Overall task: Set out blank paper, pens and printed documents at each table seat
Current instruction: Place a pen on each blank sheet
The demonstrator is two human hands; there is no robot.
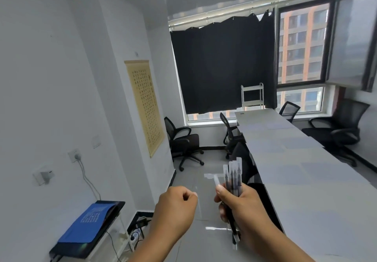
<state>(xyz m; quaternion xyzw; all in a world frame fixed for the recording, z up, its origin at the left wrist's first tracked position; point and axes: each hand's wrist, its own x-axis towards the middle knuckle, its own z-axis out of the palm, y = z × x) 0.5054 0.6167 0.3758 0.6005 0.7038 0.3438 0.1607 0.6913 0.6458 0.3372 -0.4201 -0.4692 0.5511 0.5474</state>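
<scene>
My right hand (238, 204) grips a bundle of several clear-capped black pens (234, 176), held upright above the floor just left of the long white table (302, 190). One pen is pushed up a little by my thumb. My left hand (175, 208) is curled into a loose fist beside it, and nothing shows in it. Sheets of paper (318, 169) lie faintly visible at seats along the table, reaching back toward the window. Whether they are blank or printed is too washed out to tell.
Black office chairs stand left of the table (183, 139), tucked at its left side (230, 133) and at its far right (338, 131). A white cart (252, 96) stands by the dark curtain. A blue folder on a black tray (89, 221) lies lower left, with cables on the floor.
</scene>
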